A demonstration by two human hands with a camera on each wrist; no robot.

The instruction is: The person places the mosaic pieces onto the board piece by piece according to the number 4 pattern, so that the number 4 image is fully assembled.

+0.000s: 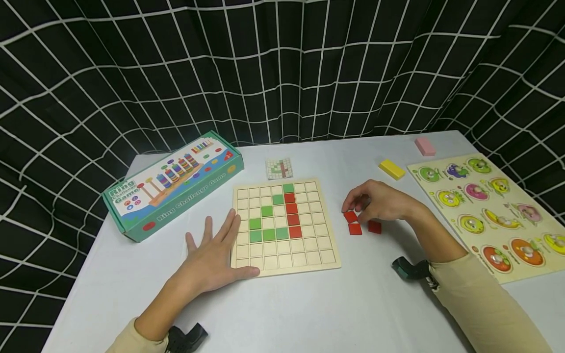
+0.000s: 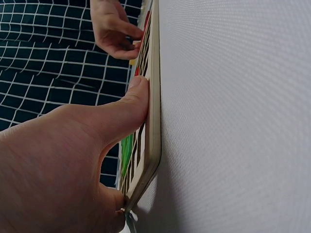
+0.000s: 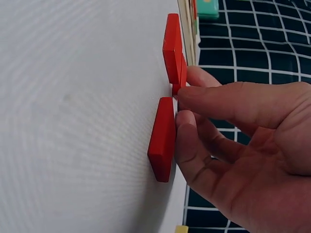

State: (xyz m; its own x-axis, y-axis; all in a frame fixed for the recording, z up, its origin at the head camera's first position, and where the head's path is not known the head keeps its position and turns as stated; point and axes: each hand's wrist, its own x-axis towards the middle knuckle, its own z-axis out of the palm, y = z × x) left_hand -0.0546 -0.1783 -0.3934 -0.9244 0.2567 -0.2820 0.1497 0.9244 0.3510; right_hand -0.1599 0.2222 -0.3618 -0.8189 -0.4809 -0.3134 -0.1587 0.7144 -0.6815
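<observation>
A wooden grid board [image 1: 309,257] lies flat on the table, with green square tiles [image 1: 267,211] in a stepped outline and a column of red tiles [image 1: 292,208] set in its cells. My left hand [image 1: 212,262] rests spread on the board's left edge. In the left wrist view its thumb [image 2: 129,104] lies over the near rim. Right of the board, my right hand [image 1: 379,201] pinches a loose red tile [image 1: 350,216] with thumb and fingertips. Two more loose red tiles lie close by, one just in front [image 1: 355,229], the other under the palm side [image 1: 374,227].
A small pattern card [image 1: 279,168] lies behind the board. At the left stands a green Ring Challenge Game box [image 1: 176,181]. A fruit puzzle board [image 1: 481,240] lies at the right, near a yellow block [image 1: 392,169] and a pink block [image 1: 425,146]. Gridded black cloth hangs behind.
</observation>
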